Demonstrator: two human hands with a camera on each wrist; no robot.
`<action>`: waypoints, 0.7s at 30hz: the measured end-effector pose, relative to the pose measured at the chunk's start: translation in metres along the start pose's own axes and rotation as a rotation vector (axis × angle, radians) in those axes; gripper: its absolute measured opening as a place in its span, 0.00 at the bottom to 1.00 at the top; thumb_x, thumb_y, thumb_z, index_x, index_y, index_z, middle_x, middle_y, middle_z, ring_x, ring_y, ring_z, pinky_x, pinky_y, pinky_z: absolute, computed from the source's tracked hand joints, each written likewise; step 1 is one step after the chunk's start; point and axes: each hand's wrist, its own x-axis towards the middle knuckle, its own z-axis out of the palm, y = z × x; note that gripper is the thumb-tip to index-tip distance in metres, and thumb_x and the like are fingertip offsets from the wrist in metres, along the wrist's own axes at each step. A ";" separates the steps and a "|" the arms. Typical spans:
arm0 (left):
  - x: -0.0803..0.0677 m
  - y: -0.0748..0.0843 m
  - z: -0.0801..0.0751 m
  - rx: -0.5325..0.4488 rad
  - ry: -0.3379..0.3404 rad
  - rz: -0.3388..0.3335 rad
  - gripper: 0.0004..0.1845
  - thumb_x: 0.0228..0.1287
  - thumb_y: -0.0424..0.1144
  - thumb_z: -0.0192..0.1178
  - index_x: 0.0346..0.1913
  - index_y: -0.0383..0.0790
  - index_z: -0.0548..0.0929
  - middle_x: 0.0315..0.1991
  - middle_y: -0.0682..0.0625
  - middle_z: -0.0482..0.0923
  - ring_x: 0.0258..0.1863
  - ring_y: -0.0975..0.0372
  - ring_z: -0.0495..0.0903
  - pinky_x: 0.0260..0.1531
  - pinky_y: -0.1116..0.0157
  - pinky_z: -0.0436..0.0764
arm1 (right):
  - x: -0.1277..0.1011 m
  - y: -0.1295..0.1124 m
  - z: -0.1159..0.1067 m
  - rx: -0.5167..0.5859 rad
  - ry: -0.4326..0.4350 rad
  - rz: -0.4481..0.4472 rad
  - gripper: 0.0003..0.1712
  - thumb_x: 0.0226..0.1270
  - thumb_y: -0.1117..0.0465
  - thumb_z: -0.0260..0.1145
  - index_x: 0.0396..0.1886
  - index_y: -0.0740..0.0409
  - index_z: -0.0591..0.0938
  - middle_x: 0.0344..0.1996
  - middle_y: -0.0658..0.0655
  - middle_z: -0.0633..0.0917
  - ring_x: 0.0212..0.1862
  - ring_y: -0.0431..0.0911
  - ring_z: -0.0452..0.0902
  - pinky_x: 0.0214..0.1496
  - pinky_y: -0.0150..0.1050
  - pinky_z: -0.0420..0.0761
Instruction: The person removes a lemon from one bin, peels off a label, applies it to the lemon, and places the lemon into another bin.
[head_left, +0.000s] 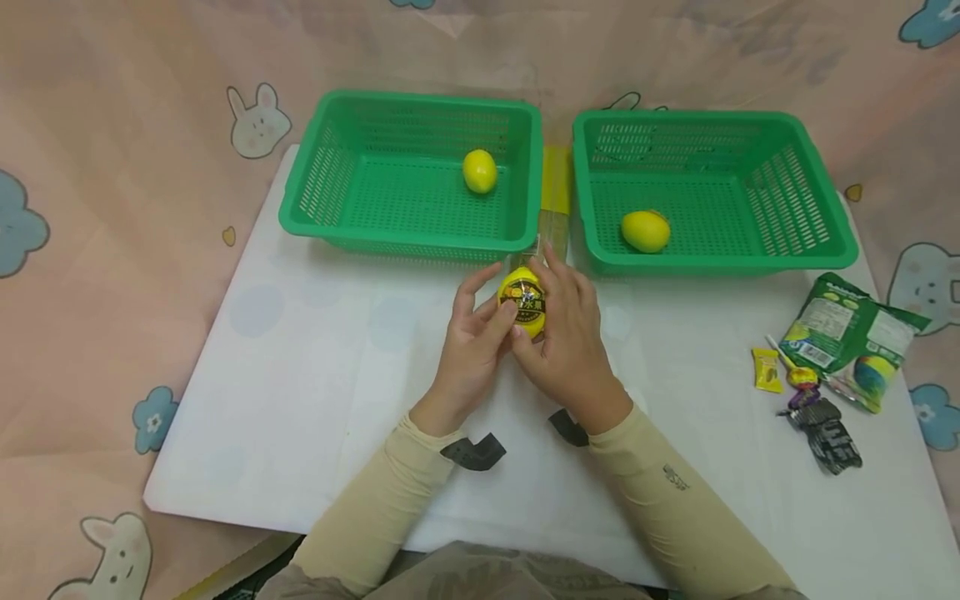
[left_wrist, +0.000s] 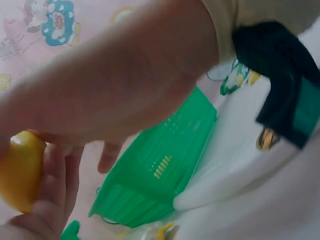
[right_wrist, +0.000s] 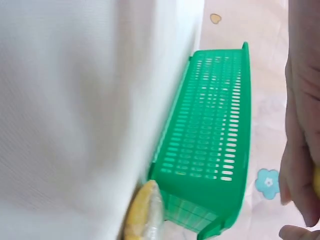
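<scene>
Yellow packet: a small round yellow packet [head_left: 523, 302] with a dark label is held up between both hands, just in front of the gap between the two green baskets.
Left hand: the left hand [head_left: 472, 342] has its fingers curled on the left side of the yellow packet, with the thumb on the label. In the left wrist view the fingers [left_wrist: 52, 185] lie against the yellow surface.
Right hand: the right hand [head_left: 566, 333] wraps the right side of the yellow packet, its fingers bent around it and reaching over the top.
Left basket: a green basket [head_left: 330, 179] stands behind the yellow packet and to the left; one lemon [head_left: 480, 171] lies inside, near its right wall.
Right basket: a second green basket [head_left: 817, 217] stands behind the yellow packet and to the right; a second lemon [head_left: 645, 231] lies inside, near its front left corner.
Between the baskets: a yellow strip [head_left: 556, 179] lies in the gap, directly behind the yellow packet.
Counter: a white sheet [head_left: 300, 400] covers the counter under the yellow packet.
Wrappers: a green snack bag [head_left: 847, 333] and small candy wrappers [head_left: 795, 387] lie well apart from the yellow packet, to its right.
</scene>
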 end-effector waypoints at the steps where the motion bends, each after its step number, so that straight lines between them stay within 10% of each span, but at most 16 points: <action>1: 0.001 0.000 0.000 0.036 -0.014 0.009 0.23 0.82 0.31 0.52 0.75 0.43 0.67 0.67 0.42 0.76 0.50 0.60 0.83 0.48 0.66 0.85 | 0.000 0.001 0.000 -0.011 0.001 -0.009 0.41 0.73 0.47 0.52 0.76 0.69 0.62 0.77 0.70 0.66 0.78 0.62 0.58 0.74 0.61 0.58; 12: 0.004 -0.001 -0.005 0.199 -0.079 0.073 0.24 0.79 0.32 0.54 0.73 0.29 0.70 0.72 0.42 0.69 0.46 0.62 0.84 0.47 0.67 0.85 | 0.001 -0.002 -0.005 -0.001 -0.042 -0.034 0.45 0.70 0.51 0.54 0.78 0.76 0.59 0.73 0.75 0.69 0.71 0.69 0.63 0.74 0.61 0.59; 21: 0.009 -0.006 -0.017 0.130 -0.110 0.159 0.27 0.83 0.36 0.54 0.76 0.26 0.64 0.67 0.36 0.69 0.50 0.55 0.87 0.50 0.61 0.86 | -0.003 0.038 -0.058 -0.027 -0.194 0.309 0.46 0.78 0.45 0.57 0.86 0.60 0.54 0.84 0.63 0.55 0.81 0.66 0.45 0.79 0.67 0.42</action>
